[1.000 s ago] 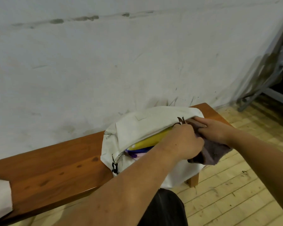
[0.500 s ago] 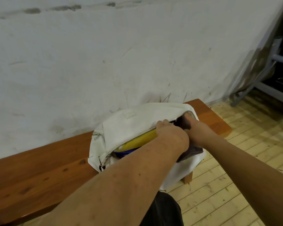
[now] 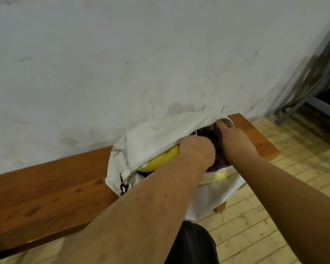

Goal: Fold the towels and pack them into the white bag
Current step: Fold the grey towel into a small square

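On the bench end: dark towel nearly all inside the white bag (image 3: 156, 136) now.
A second ago it hung out over the front; now my left hand (image 3: 197, 149), fisted, and right hand (image 3: 234, 138), fingers inside the mouth so I can't tell their grip, push the dark towel (image 3: 217, 141) down beside the yellow towel (image 3: 164, 159). Bag looks stuffed, zip open.

Both forearms (image 3: 145, 212) are bare and sleeveless in view, and a black garment (image 3: 193, 244) shows below.

Fingertips of both hands (image 3: 215, 147) hidden inside white bag (image 3: 156, 138).
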